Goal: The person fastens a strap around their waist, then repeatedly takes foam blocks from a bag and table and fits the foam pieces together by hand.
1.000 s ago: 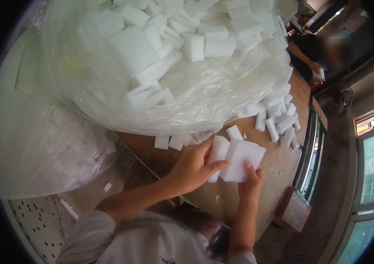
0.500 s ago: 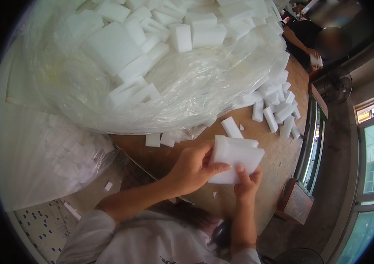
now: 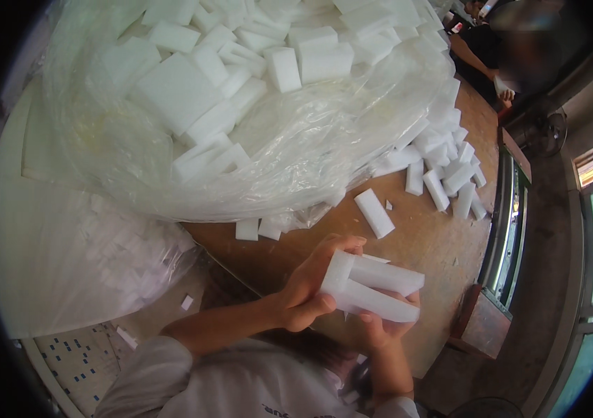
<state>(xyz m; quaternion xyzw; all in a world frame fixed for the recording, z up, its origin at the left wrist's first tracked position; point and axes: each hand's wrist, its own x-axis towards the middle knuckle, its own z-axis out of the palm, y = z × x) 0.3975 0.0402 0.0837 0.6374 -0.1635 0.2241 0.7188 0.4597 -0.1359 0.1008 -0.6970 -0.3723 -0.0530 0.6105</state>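
Observation:
Both my hands hold a white foam piece [image 3: 378,304] above the front of the brown table. From a short end block at its left, two long bars run right with a gap between them, like a U. My left hand [image 3: 303,289] grips the end block, thumb on the near side and fingers behind the far side. My right hand [image 3: 385,331] is closed about the other end, with the thumb at the lower bar and fingertips showing at the right tip. Just beyond my hands a loose white foam block [image 3: 374,213] lies on the table, beside a small scrap.
A large clear plastic bag [image 3: 268,174] full of foam blocks covers the far table [image 3: 443,261]. More blocks [image 3: 443,177] are heaped at its right. Another bag [image 3: 122,258] stands at left. A metal-edged frame [image 3: 505,230] borders the right; a person [image 3: 477,52] works beyond.
The foam piece has come nearer to me and tilted, so its gap between the bars now shows. My left fingers have shifted to its far side; my right hand has moved lower.

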